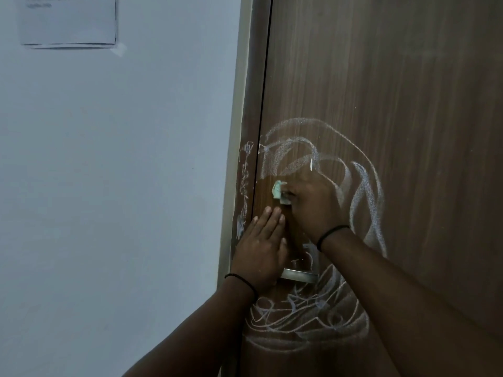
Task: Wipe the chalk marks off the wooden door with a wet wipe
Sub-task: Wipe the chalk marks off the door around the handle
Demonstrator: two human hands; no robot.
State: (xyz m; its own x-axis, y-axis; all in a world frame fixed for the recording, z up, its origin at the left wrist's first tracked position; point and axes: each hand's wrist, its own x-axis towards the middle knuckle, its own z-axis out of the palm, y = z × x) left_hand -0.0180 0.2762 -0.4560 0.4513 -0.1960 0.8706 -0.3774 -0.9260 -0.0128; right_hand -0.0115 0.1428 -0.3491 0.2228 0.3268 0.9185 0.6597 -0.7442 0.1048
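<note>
The brown wooden door [394, 77] fills the right half of the view. White chalk marks [299, 156] loop across it above my hands, and more scribbles cover the door below the handle. My right hand [315, 202] pinches a small crumpled wet wipe [278, 190] and presses it against the door near its left edge. My left hand [261, 248] lies flat on the door with straight fingers, just below the wipe and over the metal door handle [299, 276].
The door frame [245, 172] at the door's left edge also carries chalk streaks. A pale wall [109, 186] takes up the left half, with a sheet of paper [68, 20] taped near the top.
</note>
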